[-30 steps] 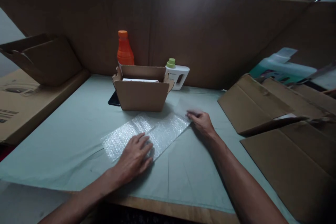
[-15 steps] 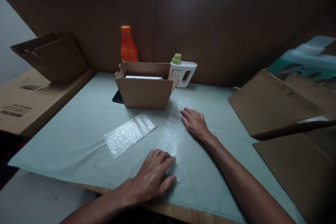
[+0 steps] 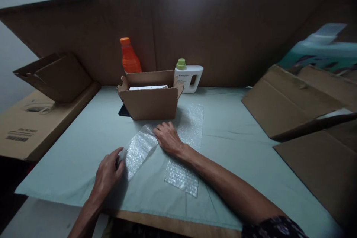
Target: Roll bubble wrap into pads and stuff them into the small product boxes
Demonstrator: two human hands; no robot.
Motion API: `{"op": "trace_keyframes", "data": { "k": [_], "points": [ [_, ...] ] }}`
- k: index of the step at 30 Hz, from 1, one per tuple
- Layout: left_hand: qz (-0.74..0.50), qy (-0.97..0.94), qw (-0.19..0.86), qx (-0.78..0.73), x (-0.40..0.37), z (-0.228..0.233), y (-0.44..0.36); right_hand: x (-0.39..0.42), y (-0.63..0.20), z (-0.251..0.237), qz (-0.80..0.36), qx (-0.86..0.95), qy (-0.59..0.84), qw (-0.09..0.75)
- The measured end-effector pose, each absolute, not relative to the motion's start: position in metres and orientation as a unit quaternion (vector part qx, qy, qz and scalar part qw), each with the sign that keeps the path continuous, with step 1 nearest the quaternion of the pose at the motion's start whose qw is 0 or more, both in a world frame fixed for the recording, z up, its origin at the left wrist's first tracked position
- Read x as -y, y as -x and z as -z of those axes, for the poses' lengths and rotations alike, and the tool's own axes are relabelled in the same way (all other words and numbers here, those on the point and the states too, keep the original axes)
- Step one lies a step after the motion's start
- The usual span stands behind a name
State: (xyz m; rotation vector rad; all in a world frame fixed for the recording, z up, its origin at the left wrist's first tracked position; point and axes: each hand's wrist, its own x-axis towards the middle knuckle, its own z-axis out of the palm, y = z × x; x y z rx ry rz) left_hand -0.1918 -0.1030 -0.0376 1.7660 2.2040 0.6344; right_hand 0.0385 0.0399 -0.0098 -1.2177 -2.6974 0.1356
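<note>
A short piece of bubble wrap (image 3: pixel 138 151) curves up off the cloth, between my two hands. My left hand (image 3: pixel 108 169) pinches its left end between thumb and fingers. At its far right corner, the fingers of my right hand (image 3: pixel 168 137) are closed on the edge. A longer strip of bubble wrap (image 3: pixel 193 126) lies flat beneath my right forearm, which hides its middle. Just beyond the hands stands an open cardboard box (image 3: pixel 149 105) with a white item (image 3: pixel 147 87) inside.
Behind the box are an orange bottle (image 3: pixel 130 57) and a white jug with a green cap (image 3: pixel 191 78). A dark flat object (image 3: pixel 124 111) shows beside it. Cardboard boxes flank the cloth-covered table (image 3: pixel 223 137), left (image 3: pixel 61 80) and right (image 3: pixel 290 100). Teal liquid fills a container (image 3: pixel 320 50) at right.
Both hands have left the long strip and moved left to the short bubble wrap piece, now gripped at both ends and bent upward. The camera view has tilted slightly.
</note>
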Motion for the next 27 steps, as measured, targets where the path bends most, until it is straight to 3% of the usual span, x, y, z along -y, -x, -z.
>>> {"op": "trace_keyframes", "data": {
  "k": [2, 7, 10, 14, 17, 21, 24, 27],
  "points": [
    [-0.279, -0.597, 0.209, -0.722, 0.114, 0.026, 0.174, -0.033, -0.061, -0.003, -0.041, 0.907, 0.406, 0.106],
    [-0.354, -0.615, 0.359, -0.606, 0.119, 0.002, 0.116, -0.022, -0.148, -0.039, 0.015, 0.862, 0.446, 0.239],
    [-0.297, -0.660, 0.390, -0.569, 0.096, 0.008, 0.085, -0.032, -0.176, -0.033, 0.039, 0.844, 0.493, 0.206],
    [-0.130, -0.749, 0.365, -0.538, 0.074, 0.014, 0.067, -0.050, -0.183, 0.002, 0.017, 0.838, 0.530, 0.131],
    [-0.048, -0.778, 0.335, -0.530, 0.079, 0.003, 0.075, -0.046, -0.187, 0.015, 0.020, 0.832, 0.534, 0.148],
    [-0.068, -0.825, 0.282, -0.484, 0.093, -0.007, 0.098, 0.007, -0.197, 0.006, -0.025, 0.869, 0.455, 0.191],
    [-0.125, -0.873, 0.214, -0.420, 0.093, -0.001, 0.105, 0.062, -0.189, 0.002, -0.096, 0.909, 0.367, 0.170],
    [-0.121, -0.905, 0.208, -0.352, 0.085, 0.010, 0.100, 0.099, -0.169, 0.017, -0.057, 0.916, 0.365, 0.159]
  ]
}}
